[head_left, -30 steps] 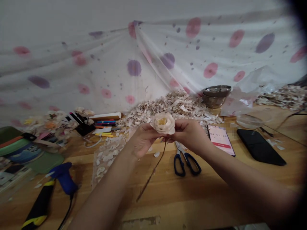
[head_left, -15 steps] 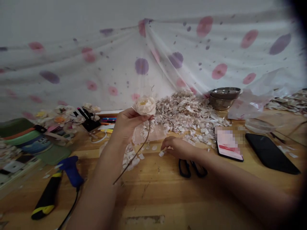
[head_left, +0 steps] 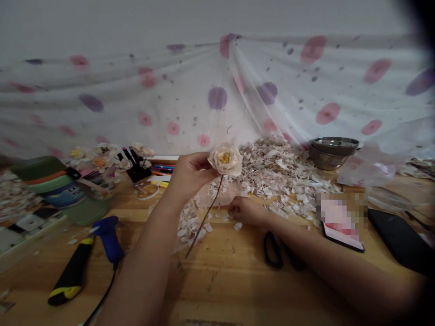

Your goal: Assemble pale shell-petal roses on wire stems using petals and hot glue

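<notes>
Flower: cream, thin-petalled bloom [head_left: 226, 159] on a slim brown stem [head_left: 210, 206], pinched near its head by the left hand [head_left: 190, 176], above the wooden counter [head_left: 217, 290].
Right hand: curled low [head_left: 247, 210] beside loose pale flakes [head_left: 238, 226]; cannot tell if it grips one.
Bloom risk: too tight a pinch could crease or loosen petals.
Scissors: dark-handled pair [head_left: 273, 251] partly hidden below the right forearm; a backward sweep could snag them.
Flake heap: whitish, brittle-looking [head_left: 285, 167]; a careless brush might scatter it.

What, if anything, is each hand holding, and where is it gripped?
The left hand pinches the cream flower at its bloom's left side, stem hanging free. Whether the right hand holds anything can't be told.
</notes>
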